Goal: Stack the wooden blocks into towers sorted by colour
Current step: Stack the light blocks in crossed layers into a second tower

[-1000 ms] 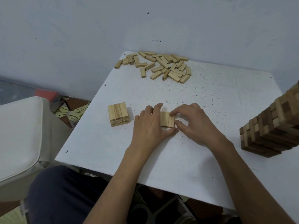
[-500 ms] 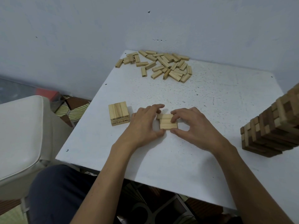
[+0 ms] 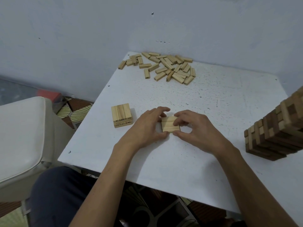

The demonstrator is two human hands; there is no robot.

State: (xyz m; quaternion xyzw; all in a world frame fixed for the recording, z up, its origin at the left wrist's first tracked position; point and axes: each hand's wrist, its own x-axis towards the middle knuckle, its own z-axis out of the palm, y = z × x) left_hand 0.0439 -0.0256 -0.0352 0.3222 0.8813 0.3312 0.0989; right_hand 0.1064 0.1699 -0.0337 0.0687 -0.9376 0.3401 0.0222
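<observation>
"Where are the blocks you're working on?"

"Mid-table, straight in front of me. My left hand [image 3: 146, 126] and my right hand [image 3: 198, 130] both pinch a flat row of blocks [image 3: 169, 124] lying on the white table [image 3: 213, 99]. My thumbs are at its near corners and my curled fingers are on its far edge and top."

"How much room is around it?"

"There is bare tabletop on every side of my hands. My forearms cross the table's near edge. The small stack [image 3: 121, 117] sits near my left hand, not touching it, close to the table's left edge. Past that edge is a white padded seat [image 3: 21, 136]. The mixed tower [image 3: 278, 128] of light and dark blocks stands well apart on my right and runs out of the picture. The loose pile [image 3: 162, 67] lies well apart at the far edge, by the wall [image 3: 98, 30]. Its leftmost block is right at the table's left edge."

"And the count?"

"The row I'm pinching has three light blocks, side by side. The small stack has three across its top, and two layers show on its front. There is one mixed tower. The loose pile is all light wood, but its blocks overlap too much for me to count surely."
</observation>
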